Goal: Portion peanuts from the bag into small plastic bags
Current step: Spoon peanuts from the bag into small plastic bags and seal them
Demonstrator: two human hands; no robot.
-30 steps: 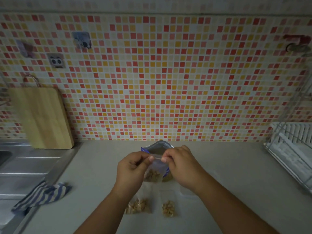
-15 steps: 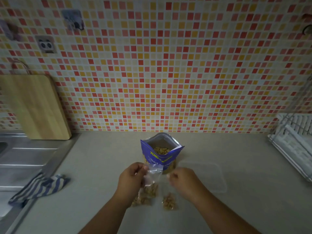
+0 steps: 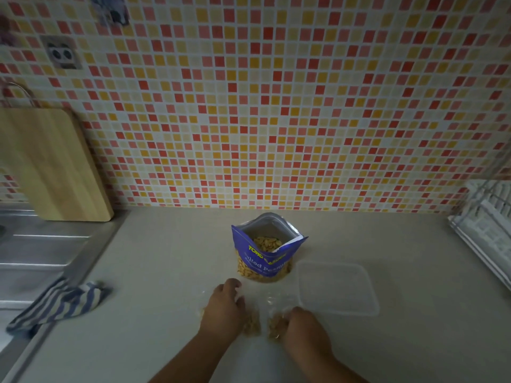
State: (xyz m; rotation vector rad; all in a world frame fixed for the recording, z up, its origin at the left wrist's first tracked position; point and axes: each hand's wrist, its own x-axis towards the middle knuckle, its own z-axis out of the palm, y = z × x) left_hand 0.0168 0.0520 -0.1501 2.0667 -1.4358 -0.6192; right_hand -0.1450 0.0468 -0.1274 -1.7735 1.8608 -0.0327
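Blue peanut bag [image 3: 269, 250] stands open at twelve o'clock on the bench [image 3: 166, 272].
My left hand [image 3: 224, 308] and right hand [image 3: 304, 327] rest knuckles-up on the small bags [image 3: 252, 326] at six o'clock; I cannot tell whether either pinches anything.

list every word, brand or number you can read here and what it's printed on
"TONG", yellow, on the blue peanut bag; the brand word after it is too blurred to read.
"alted Peanu", white, on the same bag; its first and last letters are lost at the bag's edges.
The smaller line under that is too small to read.
There is no readable text on the wall sticker or the clear plastic lid.
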